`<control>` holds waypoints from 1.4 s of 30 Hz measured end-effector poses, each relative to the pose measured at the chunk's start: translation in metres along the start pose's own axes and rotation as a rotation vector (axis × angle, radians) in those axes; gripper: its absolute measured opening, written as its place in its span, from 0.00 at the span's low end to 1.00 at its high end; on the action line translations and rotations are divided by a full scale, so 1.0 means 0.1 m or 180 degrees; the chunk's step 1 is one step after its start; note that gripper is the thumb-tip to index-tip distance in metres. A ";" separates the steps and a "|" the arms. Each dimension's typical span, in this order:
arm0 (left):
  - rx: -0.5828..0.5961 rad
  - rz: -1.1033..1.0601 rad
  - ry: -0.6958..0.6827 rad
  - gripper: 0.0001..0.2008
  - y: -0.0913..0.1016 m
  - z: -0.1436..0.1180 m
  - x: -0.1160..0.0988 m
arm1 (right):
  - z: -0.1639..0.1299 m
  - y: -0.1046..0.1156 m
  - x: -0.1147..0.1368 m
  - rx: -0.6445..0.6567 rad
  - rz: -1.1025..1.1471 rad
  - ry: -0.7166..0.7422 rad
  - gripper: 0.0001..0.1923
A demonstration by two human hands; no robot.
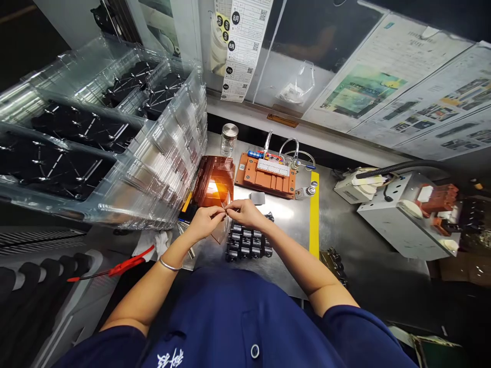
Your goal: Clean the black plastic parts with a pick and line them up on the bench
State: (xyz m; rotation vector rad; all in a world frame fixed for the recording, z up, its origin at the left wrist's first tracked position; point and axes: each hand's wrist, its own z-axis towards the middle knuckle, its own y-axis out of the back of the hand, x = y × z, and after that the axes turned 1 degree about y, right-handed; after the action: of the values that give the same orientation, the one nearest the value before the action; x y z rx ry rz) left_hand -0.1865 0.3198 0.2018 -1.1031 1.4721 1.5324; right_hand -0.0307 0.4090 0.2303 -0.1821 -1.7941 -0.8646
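Note:
My left hand (208,221) and my right hand (244,211) meet over the bench, thumbs and fingertips pinched together. What lies between the fingertips is too small to make out. A thin see-through sheet (220,235) shows just below the fingers; whether they grip it I cannot tell. Behind my left hand stands a curved, glossy amber translucent sheet (215,179). Under my right wrist lies a block of black moulded parts (249,243) in rows. A small grey block (257,198) sits just beyond my right hand.
Stacked clear trays (164,153) holding black parts rise at the left. An orange-brown fixture (264,176) with hoses and a lidded glass jar (229,139) stand at the back. Yellow tape (314,220) crosses the bench; a white machine (406,214) is at right. Red-handled pliers (128,263) lie left.

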 end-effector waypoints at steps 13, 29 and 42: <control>0.0033 -0.0288 0.0146 0.10 0.00 -0.08 -0.07 | -0.03 0.04 0.05 0.0147 0.0061 0.0205 0.10; 0.0454 -0.0715 0.0435 0.08 0.11 -0.09 -0.17 | -0.09 0.15 0.14 0.0304 -0.0447 0.0621 0.11; 0.0164 -0.2278 0.1178 0.32 0.31 -0.05 -0.24 | -0.16 0.41 -0.15 -0.1132 0.1188 -0.0649 0.27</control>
State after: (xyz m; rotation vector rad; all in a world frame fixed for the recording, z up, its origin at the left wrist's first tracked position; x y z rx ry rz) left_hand -0.2059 0.3136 0.2357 -1.7102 1.1312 0.8140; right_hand 0.0081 0.4326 0.2384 -0.8334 -1.7007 -0.9085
